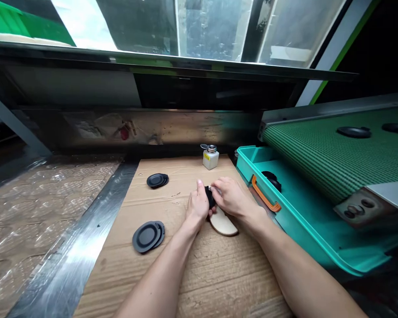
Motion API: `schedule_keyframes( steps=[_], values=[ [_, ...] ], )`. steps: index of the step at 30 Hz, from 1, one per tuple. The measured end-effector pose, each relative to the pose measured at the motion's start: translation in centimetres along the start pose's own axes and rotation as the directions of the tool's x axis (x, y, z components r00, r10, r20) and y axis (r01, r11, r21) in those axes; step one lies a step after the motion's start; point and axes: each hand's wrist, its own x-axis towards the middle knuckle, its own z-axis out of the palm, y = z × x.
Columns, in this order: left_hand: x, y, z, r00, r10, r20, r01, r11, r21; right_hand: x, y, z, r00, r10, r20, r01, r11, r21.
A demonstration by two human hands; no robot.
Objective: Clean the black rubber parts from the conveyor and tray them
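My left hand (pixel 198 204) and right hand (pixel 230 197) close firmly on the small black piece (pixel 210 197), steadied low over the cardboard (pixel 215 269), just above the pale wooden piece (pixel 223 224).

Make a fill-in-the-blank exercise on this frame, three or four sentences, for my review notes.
The left hand and right hand together hold a small ____ piece.
A white dispensing bottle stands on the ____ sheet.
The ____ hand is nearer the teal tray.
Black discs rest on the ____ belt.

Missing words: black; cardboard; right; green.
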Motion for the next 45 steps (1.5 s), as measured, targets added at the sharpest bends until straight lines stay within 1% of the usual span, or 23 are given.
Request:
schedule_keyframes(
  steps=[3, 5, 8, 11, 17, 22, 25, 27, 31, 35, 37, 39, 41, 43, 44, 45],
  values=[
    [-0.2, 0.0, 0.2, 0.995, 0.097, -0.026, -0.093, 0.986, 0.135, -0.1, 0.0, -0.4, 0.999, -0.033, 0.018, 0.033, 0.999, -0.04],
    [-0.3, 0.1, 0.2, 0.991, 0.128, -0.032, -0.121, 0.978, 0.169, 0.1, 0.0, -0.4, 0.998, -0.056, 0.007, 0.056, 0.997, -0.048],
    [-0.5, 0.2, 0.2, 0.988, 0.156, -0.019, -0.15, 0.972, 0.178, 0.3, 0.0, -0.4, 0.998, -0.07, -0.009, 0.069, 0.996, -0.056],
    [-0.8, 0.5, 0.2, 0.985, 0.175, -0.001, -0.172, 0.967, 0.187, 0.4, 0.1, -0.5, 0.999, -0.054, 0.001, 0.054, 0.997, -0.048],
    [-1.1, 0.7, 0.3, 0.974, 0.225, -0.008, -0.218, 0.953, 0.208, 0.4, 0.0, -0.6, 0.998, -0.057, -0.018, 0.057, 0.998, -0.025],
    [-1.3, 0.9, 0.4, 0.974, 0.224, 0.007, -0.22, 0.948, 0.23, 0.5, 0.3, -0.8, 0.999, -0.044, 0.031, 0.044, 0.999, -0.008],
    [-1.3, 1.0, 0.4, 0.969, 0.247, 0.006, -0.24, 0.936, 0.256, 0.6, 0.4, -0.9, 0.997, -0.076, -0.004, 0.076, 0.997, 0.027],
    [-1.3, 1.0, 0.4, 0.967, 0.256, 0.014, -0.251, 0.933, 0.259, 0.7, 0.5, -0.9, 0.996, -0.085, -0.008, 0.085, 0.995, 0.045],
    [-1.4, 0.9, 0.4, 0.971, 0.239, 0.021, -0.236, 0.936, 0.261, 0.5, 0.7, -1.0, 0.998, -0.06, 0.036, 0.058, 0.997, 0.046],
    [-1.4, 0.8, 0.4, 0.967, 0.253, 0.034, -0.253, 0.934, 0.252, 0.6, 0.5, -1.1, 0.996, -0.083, 0.007, 0.083, 0.995, 0.056],
    [-1.2, 0.8, 0.5, 0.967, 0.252, 0.044, -0.255, 0.934, 0.25, 1.0, 0.6, -0.9, 0.998, -0.06, 0.026, 0.059, 0.997, 0.041],
    [-1.0, 1.0, 0.7, 0.973, 0.23, 0.024, -0.229, 0.939, 0.256, 1.2, 1.0, -0.8, 0.998, -0.034, 0.055, 0.033, 0.999, 0.027],
    [-1.5, 1.4, 0.9, 0.983, 0.184, 0.01, -0.181, 0.951, 0.249, 0.8, 1.2, -0.9, 0.996, -0.059, 0.064, 0.055, 0.996, 0.068],
    [-2.8, 2.0, 1.1, 0.991, 0.132, 0.009, -0.131, 0.963, 0.236, -0.3, 1.3, -1.2, 0.991, -0.134, 0.026, 0.128, 0.975, 0.18],
    [-3.5, 2.2, 1.2, 0.993, 0.121, 0.003, -0.118, 0.965, 0.236, -0.8, 1.5, -1.1, 0.985, -0.171, -0.011, 0.169, 0.955, 0.243],
    [-3.9, 2.3, 1.4, 0.993, 0.115, -0.029, -0.105, 0.964, 0.246, -1.0, 1.9, -0.8, 0.982, -0.169, -0.083, 0.186, 0.938, 0.292]
  ],
)
